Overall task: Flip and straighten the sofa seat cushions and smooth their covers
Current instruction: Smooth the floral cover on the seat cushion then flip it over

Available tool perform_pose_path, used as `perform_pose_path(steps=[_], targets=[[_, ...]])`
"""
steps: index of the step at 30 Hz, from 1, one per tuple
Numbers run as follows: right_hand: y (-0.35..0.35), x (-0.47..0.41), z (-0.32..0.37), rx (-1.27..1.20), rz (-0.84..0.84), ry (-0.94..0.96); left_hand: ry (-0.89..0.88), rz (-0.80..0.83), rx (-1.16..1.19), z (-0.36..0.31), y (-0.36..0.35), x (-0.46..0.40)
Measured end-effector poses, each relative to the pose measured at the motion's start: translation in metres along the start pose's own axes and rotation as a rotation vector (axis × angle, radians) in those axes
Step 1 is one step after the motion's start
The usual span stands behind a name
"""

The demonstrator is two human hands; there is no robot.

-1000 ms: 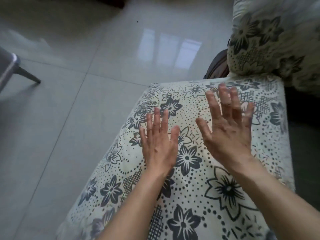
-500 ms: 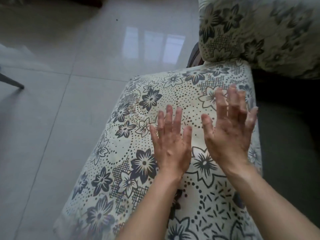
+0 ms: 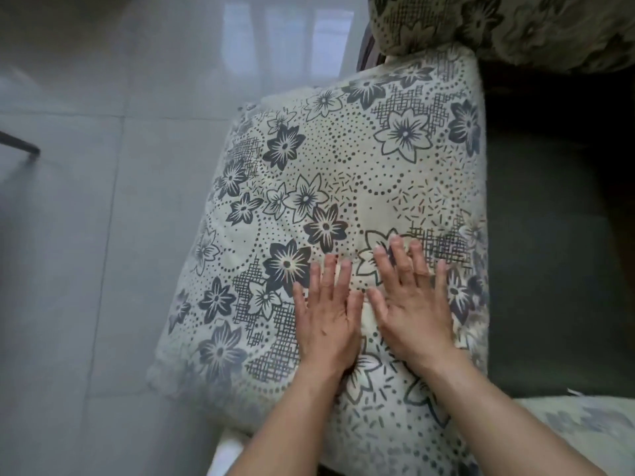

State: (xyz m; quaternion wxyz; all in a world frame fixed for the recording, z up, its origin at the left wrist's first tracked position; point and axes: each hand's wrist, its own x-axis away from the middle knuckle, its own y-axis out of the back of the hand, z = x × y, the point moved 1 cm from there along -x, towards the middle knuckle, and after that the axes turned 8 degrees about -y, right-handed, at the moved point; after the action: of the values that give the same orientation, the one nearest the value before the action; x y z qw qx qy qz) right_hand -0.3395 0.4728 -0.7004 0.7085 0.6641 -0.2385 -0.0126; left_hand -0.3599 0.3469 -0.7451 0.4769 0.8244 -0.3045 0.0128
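A seat cushion (image 3: 343,187) in a cream cover printed with dark flowers, dots and cross-hatching lies flat, its left edge hanging over the tiled floor. A second cushion (image 3: 498,25) in the same print sits at its far right corner, touching it.

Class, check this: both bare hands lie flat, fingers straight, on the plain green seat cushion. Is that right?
Not quite. The head view shows the left hand and right hand flat, fingers straight, on the cream seat cushion with dark flower print, not a plain green one.
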Motion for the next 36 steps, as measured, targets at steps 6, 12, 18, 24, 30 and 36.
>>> perform_pose_path(steps=[6, 12, 18, 24, 30, 36], targets=[[0.033, -0.006, 0.010, 0.032, 0.095, -0.048, -0.017, -0.007, 0.119, 0.002, 0.020, -0.001], [0.022, 0.043, 0.029, 0.112, -0.051, 0.245, 0.282, -0.367, 0.099, 0.045, 0.017, 0.047], [-0.008, 0.054, 0.022, 0.221, 0.036, 0.313, 0.317, -0.103, 0.117, 0.067, -0.012, 0.066], [-0.004, 0.066, 0.054, 0.144, -0.016, 0.486, 0.265, -0.440, 0.153, 0.063, 0.022, 0.062], [-0.022, 0.063, 0.033, 0.171, 0.153, 0.464, 0.281, -0.002, 0.121, 0.063, 0.001, 0.067], [0.010, 0.047, 0.013, 0.058, 0.052, 0.182, 0.215, 0.002, 0.182, 0.023, 0.026, 0.053]])
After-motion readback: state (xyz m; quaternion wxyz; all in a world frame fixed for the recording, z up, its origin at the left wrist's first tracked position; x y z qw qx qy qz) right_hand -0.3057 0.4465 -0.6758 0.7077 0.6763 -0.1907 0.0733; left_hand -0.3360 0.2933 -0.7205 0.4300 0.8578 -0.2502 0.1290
